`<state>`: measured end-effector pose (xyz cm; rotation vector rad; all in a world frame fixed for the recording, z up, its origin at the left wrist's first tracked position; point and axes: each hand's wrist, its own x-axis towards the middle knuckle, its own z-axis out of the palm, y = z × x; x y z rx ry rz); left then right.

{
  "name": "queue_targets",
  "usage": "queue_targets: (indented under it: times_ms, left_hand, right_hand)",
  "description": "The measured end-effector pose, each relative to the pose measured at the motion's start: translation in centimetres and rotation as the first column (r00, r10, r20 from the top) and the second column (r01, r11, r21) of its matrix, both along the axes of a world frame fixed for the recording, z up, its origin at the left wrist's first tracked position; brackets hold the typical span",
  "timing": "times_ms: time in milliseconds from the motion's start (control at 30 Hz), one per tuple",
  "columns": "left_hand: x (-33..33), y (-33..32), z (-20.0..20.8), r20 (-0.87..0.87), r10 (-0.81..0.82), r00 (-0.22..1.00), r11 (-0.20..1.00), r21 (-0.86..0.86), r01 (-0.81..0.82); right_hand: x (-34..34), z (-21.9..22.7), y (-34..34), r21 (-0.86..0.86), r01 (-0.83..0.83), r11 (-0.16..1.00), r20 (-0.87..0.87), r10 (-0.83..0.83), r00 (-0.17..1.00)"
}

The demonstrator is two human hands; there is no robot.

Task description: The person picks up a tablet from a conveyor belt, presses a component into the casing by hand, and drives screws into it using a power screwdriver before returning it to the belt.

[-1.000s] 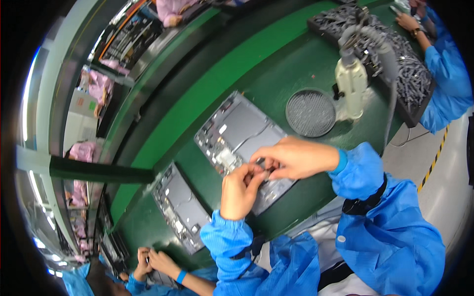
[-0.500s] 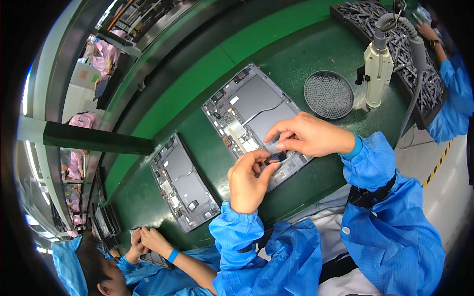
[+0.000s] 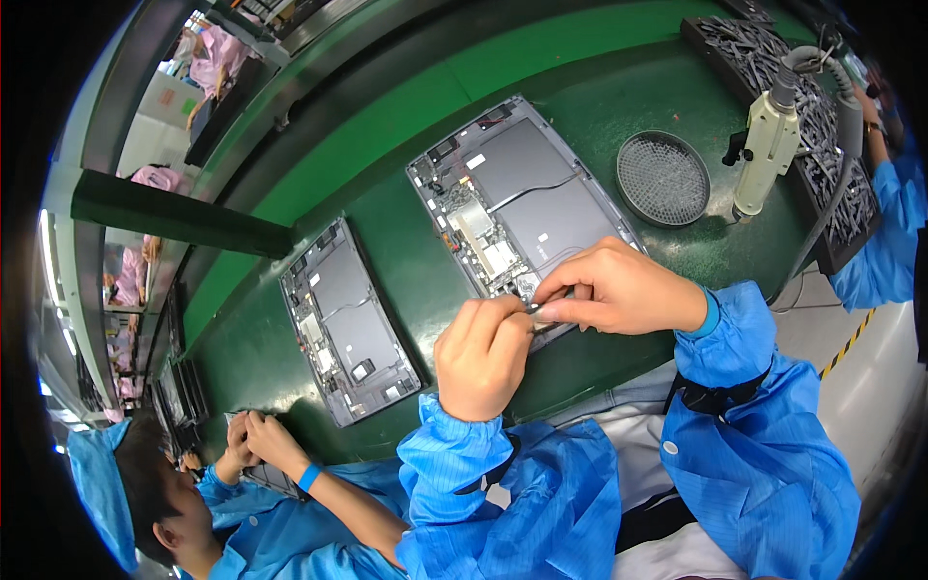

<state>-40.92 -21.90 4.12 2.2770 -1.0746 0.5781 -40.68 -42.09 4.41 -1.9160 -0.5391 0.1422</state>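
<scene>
An opened grey device chassis [image 3: 541, 208], with a circuit board [image 3: 480, 242] and a dark flat cable [image 3: 532, 191] exposed, lies on the green bench in front of me. Over its near edge, my left hand [image 3: 480, 356] has its fingers curled and pressed together. Facing it, my right hand [image 3: 626, 290] pinches with thumb and forefinger. Both sets of fingertips meet at the chassis's near corner, where whatever they grip is mostly hidden. Just beyond the fingertips shows a small dark piece with pale marks [image 3: 527, 288].
A second opened chassis [image 3: 353, 324] lies to the left, near a co-worker's hands [image 3: 259, 441]. Right of my chassis sit a round dark mesh dish [image 3: 663, 179] and a cream-coloured tool on a stand [image 3: 767, 155]. Beyond, a long tray [image 3: 822, 232] holds many small dark pieces.
My left hand has turned over, fingers now toward the chassis; the small black part it pinched no longer shows clearly. My right fingertips have come down to meet it. The view has shifted slightly.
</scene>
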Motion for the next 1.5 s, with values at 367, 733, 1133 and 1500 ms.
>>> queue_targets:
  times_ms: [367,733,1133,1500]
  left_hand:
    - [-1.8,1.2,-1.1,-0.185,0.113,0.976,0.988,-0.086,-0.131]
    - [-1.8,-0.5,-2.6,-0.191,0.117,0.975,0.989,0.107,-0.098]
    - [-2.4,0.8,-1.2,-0.073,-0.054,0.996,0.996,0.068,0.059]
    - [-0.5,2.5,-2.5,0.117,-0.045,0.992,0.997,0.067,0.037]
  right_hand:
    - [0.4,-1.7,-0.9,-0.099,-0.105,0.990,0.099,0.114,0.989]
    - [-0.9,-1.1,-1.0,-0.306,0.066,0.950,0.371,0.055,0.927]
    - [-2.6,-1.6,-8.5,0.388,0.830,0.402,0.149,-0.915,0.374]
    - [-5.8,0.7,-9.5,0.528,0.657,0.538,-0.225,-0.658,0.719]
